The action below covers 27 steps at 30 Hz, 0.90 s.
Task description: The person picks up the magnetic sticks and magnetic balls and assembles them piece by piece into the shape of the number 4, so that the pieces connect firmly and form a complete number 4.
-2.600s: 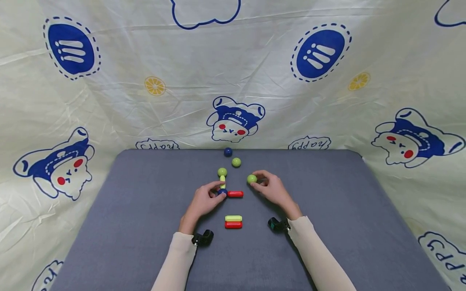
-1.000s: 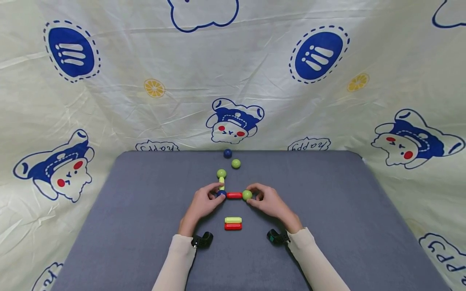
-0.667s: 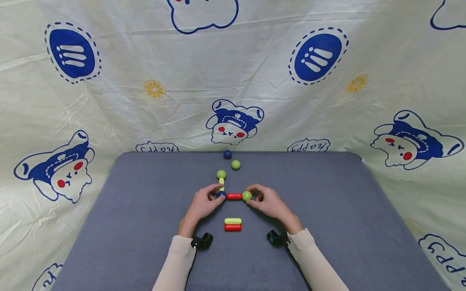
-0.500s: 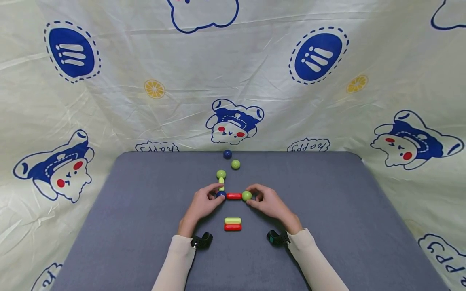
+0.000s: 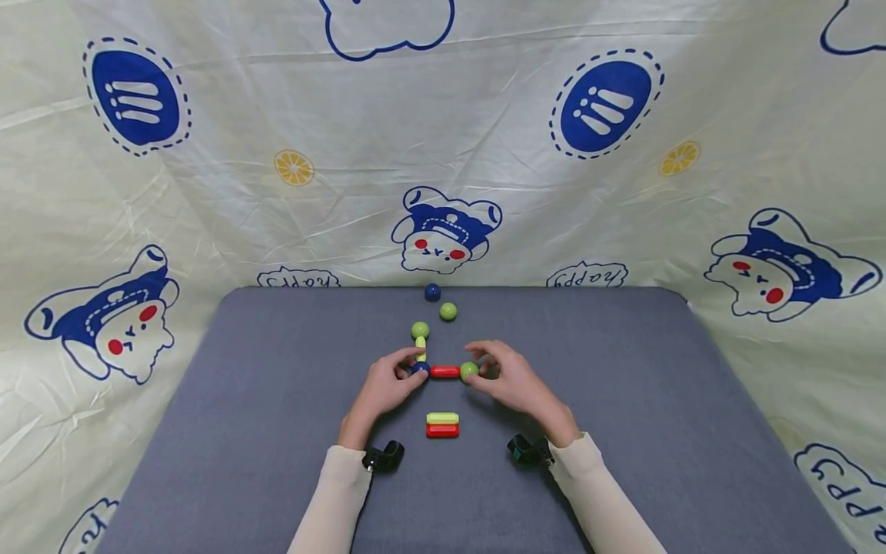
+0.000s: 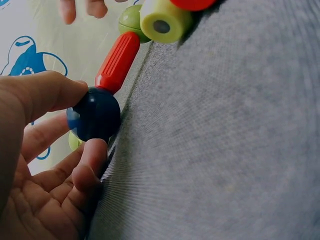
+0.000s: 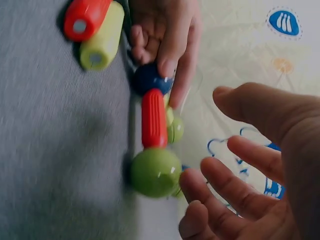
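My left hand pinches a dark blue ball between thumb and fingers. From that ball a red rod runs right to a green ball, and a yellow-green rod runs away to another green ball. Together they make an L on the table. My right hand hovers beside the right-hand green ball, fingers spread and holding nothing. In the right wrist view its thumb stands well off the green ball, while a fingertip is close to it; whether they touch I cannot tell.
Nearer me, a loose yellow-green rod lies against a loose red rod. Beyond the L sit a single green ball and, by the far edge, a blue ball. A patterned cloth hangs behind the grey table.
My right hand brought the green ball to the red rod's right end, held it there, then loosened its fingers and drew off slightly. The left hand keeps its grip on the blue ball.
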### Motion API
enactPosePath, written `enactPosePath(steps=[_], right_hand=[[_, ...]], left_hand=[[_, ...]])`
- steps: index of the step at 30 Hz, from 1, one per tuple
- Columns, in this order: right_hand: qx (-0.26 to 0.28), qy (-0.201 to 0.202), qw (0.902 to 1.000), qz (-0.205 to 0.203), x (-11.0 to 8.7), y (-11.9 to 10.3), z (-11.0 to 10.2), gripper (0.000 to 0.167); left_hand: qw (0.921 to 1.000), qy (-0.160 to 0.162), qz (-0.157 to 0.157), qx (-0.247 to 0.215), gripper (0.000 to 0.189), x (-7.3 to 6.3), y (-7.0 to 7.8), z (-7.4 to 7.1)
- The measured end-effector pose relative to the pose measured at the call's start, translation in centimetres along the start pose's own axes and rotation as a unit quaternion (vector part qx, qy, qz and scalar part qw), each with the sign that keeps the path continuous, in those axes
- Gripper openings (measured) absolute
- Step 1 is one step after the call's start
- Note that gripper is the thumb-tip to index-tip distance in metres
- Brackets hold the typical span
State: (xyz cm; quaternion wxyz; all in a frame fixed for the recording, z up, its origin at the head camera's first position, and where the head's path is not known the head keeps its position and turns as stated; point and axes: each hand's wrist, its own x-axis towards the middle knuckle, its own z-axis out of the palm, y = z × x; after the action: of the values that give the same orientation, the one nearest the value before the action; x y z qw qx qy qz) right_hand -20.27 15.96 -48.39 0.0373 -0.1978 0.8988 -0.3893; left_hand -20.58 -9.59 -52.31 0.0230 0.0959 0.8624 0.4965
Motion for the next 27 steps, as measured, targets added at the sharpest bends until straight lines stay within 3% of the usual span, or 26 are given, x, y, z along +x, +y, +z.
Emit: enactPosePath(steps=[9, 15, 27], right_hand=[[-0.008, -0.1, 0.993, -0.063, -0.4, -2.1, 1.1, 0.045], [-0.022, -0.148, 0.9863, -0.069, -0.4, -2.1, 2.6, 0.037], [-0.016, -0.175, 0.9821, -0.069, -0.5, -2.4, 3.8, 0.015]], left_hand=[[1.0, 0.002, 0.009, 0.0, 0.04, 0.1, -0.1, -0.1], [0.9999, 0.002, 0.01, 0.003, 0.04, 0.2, -0.2, 0.0], [0.9998, 0.003, 0.018, 0.001, 0.04, 0.2, -0.3, -0.1]])
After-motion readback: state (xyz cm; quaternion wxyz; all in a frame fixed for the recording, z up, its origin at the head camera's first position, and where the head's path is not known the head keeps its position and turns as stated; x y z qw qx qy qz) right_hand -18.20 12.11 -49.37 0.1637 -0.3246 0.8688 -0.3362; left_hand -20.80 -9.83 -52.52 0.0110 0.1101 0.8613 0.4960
